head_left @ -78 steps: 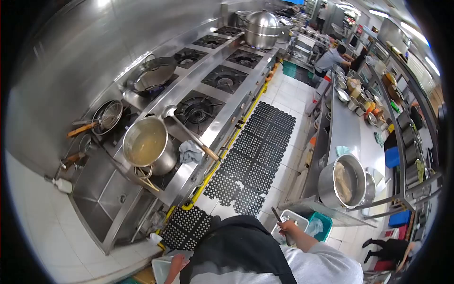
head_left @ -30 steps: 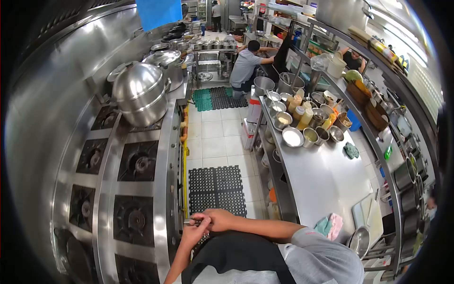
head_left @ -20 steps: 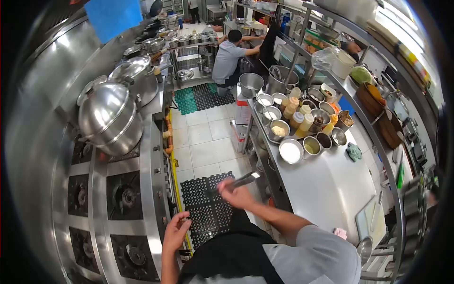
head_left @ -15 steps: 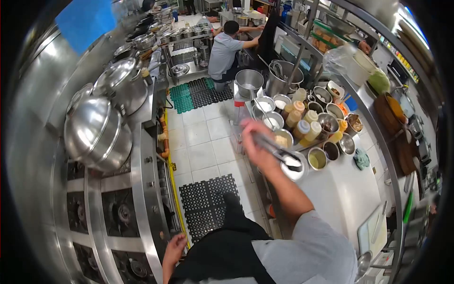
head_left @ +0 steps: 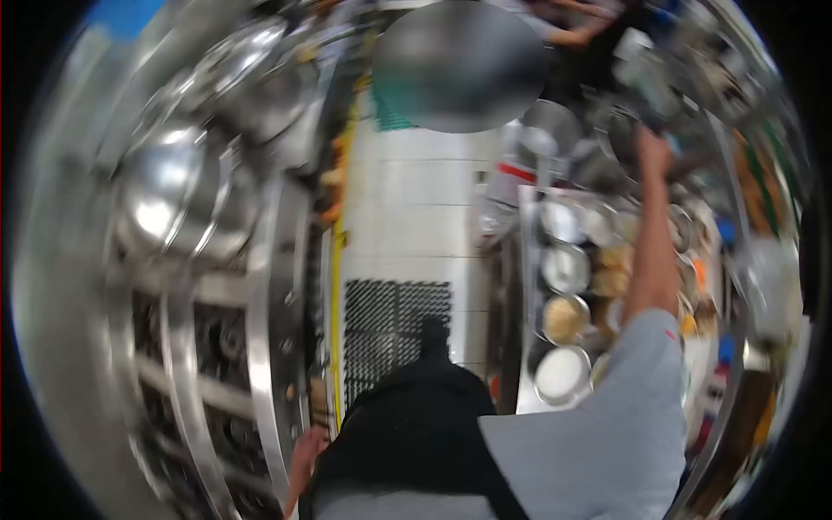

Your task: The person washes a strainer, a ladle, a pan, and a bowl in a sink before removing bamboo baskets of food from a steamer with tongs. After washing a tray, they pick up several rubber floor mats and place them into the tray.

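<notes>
My right hand (head_left: 656, 154) is stretched far forward over the right-hand counter, beside metal pots near its far end. Its fingers are smeared by motion, and what they hold, if anything, is unclear. Under that arm stand bowls, among them a round container of white contents (head_left: 562, 375), a bowl of pale yellow grains (head_left: 566, 319) and a smaller bowl of white contents (head_left: 567, 268). Low on the left, my left hand (head_left: 310, 446) is beside the stove's front edge, its fingers too blurred to read.
A stove (head_left: 221, 342) with a large domed steel pot (head_left: 186, 195) lines the left. A black mat (head_left: 394, 321) lies on the tiled floor (head_left: 412, 221). At the top, a blurred oval hides part of the aisle; another person's arm (head_left: 568, 37) shows beside it.
The view has shifted and blurred. My right hand has moved forward and right, away from the large white-filled container; the tongs-like tool seen in it earlier cannot be made out now.
</notes>
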### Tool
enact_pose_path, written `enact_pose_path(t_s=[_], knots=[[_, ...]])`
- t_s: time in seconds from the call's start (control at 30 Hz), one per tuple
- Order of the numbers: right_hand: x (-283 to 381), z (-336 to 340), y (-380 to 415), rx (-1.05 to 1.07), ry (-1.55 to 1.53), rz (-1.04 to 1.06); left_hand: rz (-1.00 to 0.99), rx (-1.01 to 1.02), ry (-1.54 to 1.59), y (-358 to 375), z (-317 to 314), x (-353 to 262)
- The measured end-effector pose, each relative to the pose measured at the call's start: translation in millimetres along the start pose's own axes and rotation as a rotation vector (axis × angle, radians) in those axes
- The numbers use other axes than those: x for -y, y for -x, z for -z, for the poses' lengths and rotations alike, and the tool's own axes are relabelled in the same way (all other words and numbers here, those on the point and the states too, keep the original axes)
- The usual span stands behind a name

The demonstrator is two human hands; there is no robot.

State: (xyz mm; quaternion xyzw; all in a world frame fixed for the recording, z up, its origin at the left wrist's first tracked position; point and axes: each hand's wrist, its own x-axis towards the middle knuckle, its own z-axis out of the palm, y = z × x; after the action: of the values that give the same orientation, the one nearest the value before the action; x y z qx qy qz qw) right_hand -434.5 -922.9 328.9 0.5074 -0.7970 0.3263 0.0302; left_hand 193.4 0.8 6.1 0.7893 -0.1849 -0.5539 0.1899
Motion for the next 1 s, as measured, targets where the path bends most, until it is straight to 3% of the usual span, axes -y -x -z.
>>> enact_pose_path(t_s=[0.07, 0.13, 0.17, 0.2, 0.27, 0.3, 0.33, 0.4, 0.5, 0.53, 0.57, 0.6, 0.63, 0.7, 0.77, 0.87, 1.0], knots=[[-45.3, -57.8, -39.0, 0.223, -0.221, -0.052, 0.048, -0.114, -0.04, 33.4, -18.5, -81.1], [-85.6, -107.0, -67.3, 0.491, -0.88, -0.437, 0.02, -0.095, -0.112, 50.5, -24.4, -144.1], [-73.0, -95.9, -59.3, 0.545, -0.811, -0.558, 0.023, -0.109, -0.027, 68.3, -24.6, -195.1], [-76.4, -88.5, -48.2, 0.57, -0.705, -0.516, -0.017, -0.102, 0.055, 69.1, -26.2, -198.7], [-91.5, -77.2, -44.4, 0.838, -0.164, -0.068, -0.033, -0.255, 0.255, 68.0, -37.5, -193.6], [-66.5, -66.6, -18.0, 0.876, -0.057, 0.077, -0.002, -0.257, 0.303, 70.0, -40.3, -194.1], [-29.7, -48.4, 17.6, 0.897, 0.045, 0.226, 0.03, -0.254, 0.347, 75.1, -42.8, -195.1], [40.1, -17.3, 96.9, 0.885, -0.126, 0.003, 0.035, -0.26, 0.404, 79.4, -48.5, -167.3], [127.1, -43.1, 242.9, 1.02, -0.575, 0.181, 0.19, -0.227, 0.465, 89.9, -58.8, -122.5], [160.1, -52.0, 299.8, 1.208, -0.735, 0.162, 0.203, -0.139, 0.42, 89.1, -59.8, -97.1], [172.1, -74.3, 356.4, 1.346, -0.737, 0.166, 0.234, -0.191, 0.46, 94.3, -63.9, -84.4], [202.9, -70.1, 415.9, 1.505, -0.575, 0.39, 0.266, -0.243, 0.502, 102.0, -68.9, -76.6], [218.3, -86.2, 474.7, 1.705, -0.583, 0.371, 0.299, -0.293, 0.547, 110.0, -75.6, -63.1], [236.7, -117.8, 580.6, 2.044, -0.397, 0.244, 0.197, -0.373, 0.541, 112.5, -100.3, 9.4], [244.8, -146.6, 671.9, 2.225, -0.344, 0.014, 0.401, -0.392, 0.852, 124.1, -106.9, 31.4], [271.7, -186.5, 772.6, 2.142, -0.232, -0.287, 0.467, -0.489, 1.046, 137.3, -137.4, 74.5], [289.6, -236.3, 847.1, 1.698, -0.398, -0.612, 0.539, -0.535, 1.201, 168.1, -188.6, 107.2]])
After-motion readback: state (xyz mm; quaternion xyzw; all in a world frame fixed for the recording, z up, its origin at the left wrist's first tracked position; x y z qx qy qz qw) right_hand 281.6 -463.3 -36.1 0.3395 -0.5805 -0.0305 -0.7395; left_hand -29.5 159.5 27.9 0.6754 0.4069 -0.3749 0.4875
